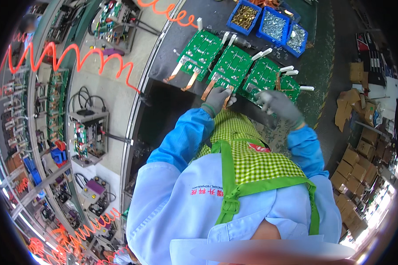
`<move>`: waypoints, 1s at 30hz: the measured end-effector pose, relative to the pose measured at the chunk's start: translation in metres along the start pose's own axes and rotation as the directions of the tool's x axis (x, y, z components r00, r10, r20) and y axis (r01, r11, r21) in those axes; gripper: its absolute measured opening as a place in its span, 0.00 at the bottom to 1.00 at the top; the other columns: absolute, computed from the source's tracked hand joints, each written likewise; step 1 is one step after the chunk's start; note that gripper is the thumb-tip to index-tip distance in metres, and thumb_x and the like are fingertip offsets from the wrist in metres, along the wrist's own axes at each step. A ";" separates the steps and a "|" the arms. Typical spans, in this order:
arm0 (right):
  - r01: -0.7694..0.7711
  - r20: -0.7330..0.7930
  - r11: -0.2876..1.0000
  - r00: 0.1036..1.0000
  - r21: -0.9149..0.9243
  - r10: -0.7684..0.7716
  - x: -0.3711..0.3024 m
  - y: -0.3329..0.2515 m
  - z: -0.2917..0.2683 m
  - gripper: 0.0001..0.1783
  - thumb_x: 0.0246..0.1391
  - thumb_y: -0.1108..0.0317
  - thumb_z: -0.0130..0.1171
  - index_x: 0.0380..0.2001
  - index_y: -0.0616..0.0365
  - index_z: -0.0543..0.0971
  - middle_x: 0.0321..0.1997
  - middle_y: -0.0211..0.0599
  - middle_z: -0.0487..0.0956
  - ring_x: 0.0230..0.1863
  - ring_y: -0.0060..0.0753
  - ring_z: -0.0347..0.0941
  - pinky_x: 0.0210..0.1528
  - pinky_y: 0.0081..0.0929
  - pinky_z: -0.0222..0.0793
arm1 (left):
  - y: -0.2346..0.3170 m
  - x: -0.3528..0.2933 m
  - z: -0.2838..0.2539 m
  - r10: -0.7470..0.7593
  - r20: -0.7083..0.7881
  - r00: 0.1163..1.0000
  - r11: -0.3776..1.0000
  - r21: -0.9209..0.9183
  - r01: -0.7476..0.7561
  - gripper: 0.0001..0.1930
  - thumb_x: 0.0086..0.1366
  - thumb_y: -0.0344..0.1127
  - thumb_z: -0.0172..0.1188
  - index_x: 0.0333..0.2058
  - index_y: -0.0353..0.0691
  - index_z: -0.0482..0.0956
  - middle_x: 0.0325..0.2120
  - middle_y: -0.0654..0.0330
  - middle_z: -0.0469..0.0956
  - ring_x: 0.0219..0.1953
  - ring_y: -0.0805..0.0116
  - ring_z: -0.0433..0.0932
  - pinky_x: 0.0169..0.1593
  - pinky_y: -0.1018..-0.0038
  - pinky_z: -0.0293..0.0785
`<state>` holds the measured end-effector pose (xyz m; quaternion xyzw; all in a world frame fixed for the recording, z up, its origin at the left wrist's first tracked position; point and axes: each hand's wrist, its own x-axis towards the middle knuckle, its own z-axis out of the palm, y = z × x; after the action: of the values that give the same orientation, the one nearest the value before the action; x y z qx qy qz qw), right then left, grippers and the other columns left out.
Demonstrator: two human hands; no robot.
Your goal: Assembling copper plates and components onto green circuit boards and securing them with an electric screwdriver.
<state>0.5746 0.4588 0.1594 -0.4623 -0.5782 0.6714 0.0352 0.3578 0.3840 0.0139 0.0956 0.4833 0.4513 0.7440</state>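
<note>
Several green circuit boards lie in a row on the dark bench, among them the left board (pixel 200 49), the middle board (pixel 232 65) and the board on the right (pixel 262 76). White pieces stick out at their far ends, and bent copper strips at the near ends of some. My left hand (pixel 216 100), in a grey glove, is closed with its fingertips around a copper strip (pixel 227 102) at the near edge of the middle board. My right hand (pixel 280 106), also gloved, hovers by the near edge of the right board, its fingers curled and blurred.
Three blue bins of small metal parts, one a brass-coloured bin (pixel 244 17), stand at the far side. A dark power tool (pixel 242 42) lies behind the boards. An orange coiled hose (pixel 174 15) hangs at the far left. Cardboard boxes (pixel 356 163) are stacked on the floor to the right.
</note>
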 end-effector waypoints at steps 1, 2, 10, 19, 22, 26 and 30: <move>0.080 -0.020 0.996 0.997 0.038 -0.080 -0.002 -0.011 -0.023 0.24 0.57 0.51 0.45 0.43 0.63 0.74 0.34 0.32 0.75 0.29 0.18 0.68 0.28 0.16 0.65 | -0.003 0.002 -0.001 -0.026 -0.033 0.999 0.999 -0.032 0.024 0.13 0.62 0.35 0.53 0.39 0.31 0.70 0.33 0.55 0.74 0.31 0.64 0.77 0.27 0.77 0.73; 0.122 -0.066 0.993 0.990 0.000 -0.122 -0.005 -0.034 -0.044 0.24 0.57 0.52 0.46 0.43 0.63 0.74 0.34 0.32 0.75 0.29 0.17 0.68 0.28 0.16 0.65 | -0.002 0.001 -0.003 -0.022 -0.020 1.000 1.000 -0.020 0.022 0.13 0.62 0.35 0.53 0.39 0.31 0.70 0.33 0.55 0.74 0.31 0.64 0.77 0.27 0.77 0.73; 0.149 -0.646 0.955 0.709 -0.257 -0.284 0.065 -0.016 -0.218 0.18 0.51 0.58 0.54 0.41 0.59 0.76 0.33 0.35 0.76 0.33 0.23 0.71 0.36 0.21 0.67 | -0.002 -0.007 0.006 -0.017 -0.143 0.990 1.000 0.012 0.019 0.12 0.60 0.39 0.56 0.34 0.35 0.72 0.27 0.60 0.74 0.25 0.71 0.74 0.26 0.78 0.69; -0.232 -0.604 0.676 0.697 -0.700 -0.387 0.203 0.081 -0.313 0.18 0.45 0.60 0.57 0.42 0.47 0.77 0.46 0.46 0.72 0.47 0.47 0.69 0.50 0.37 0.66 | -0.007 -0.011 0.008 -0.024 -0.271 0.962 1.000 0.009 0.028 0.10 0.61 0.36 0.55 0.33 0.33 0.73 0.25 0.59 0.75 0.21 0.72 0.73 0.24 0.80 0.68; -0.284 -0.596 0.622 0.709 -0.730 -0.377 0.224 0.078 -0.310 0.18 0.44 0.59 0.58 0.42 0.45 0.77 0.45 0.45 0.71 0.47 0.47 0.70 0.49 0.37 0.66 | -0.003 -0.016 0.017 -0.029 -0.343 0.939 0.994 -0.106 -0.008 0.09 0.61 0.34 0.53 0.36 0.34 0.72 0.25 0.59 0.74 0.23 0.72 0.74 0.26 0.80 0.69; -0.251 -0.594 0.673 0.728 -0.695 -0.342 0.228 0.085 -0.324 0.15 0.45 0.61 0.59 0.39 0.49 0.77 0.47 0.43 0.71 0.43 0.46 0.71 0.45 0.39 0.67 | -0.007 -0.009 0.014 -0.072 -0.314 0.947 0.992 -0.120 0.036 0.09 0.61 0.32 0.53 0.38 0.34 0.71 0.28 0.57 0.75 0.24 0.71 0.73 0.27 0.80 0.69; -0.161 -0.595 0.771 0.736 -0.616 -0.322 0.231 0.080 -0.333 0.12 0.45 0.61 0.58 0.33 0.55 0.76 0.38 0.44 0.75 0.40 0.47 0.72 0.41 0.40 0.67 | -0.005 -0.021 0.018 -0.024 -0.300 0.954 0.988 -0.151 -0.023 0.10 0.60 0.32 0.53 0.39 0.35 0.71 0.28 0.58 0.75 0.25 0.67 0.74 0.28 0.76 0.71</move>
<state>0.7022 0.8149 -0.0069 -0.6287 -0.7365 0.2215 0.1151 0.3731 0.3707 0.0335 -0.0315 0.5550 0.4961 0.6670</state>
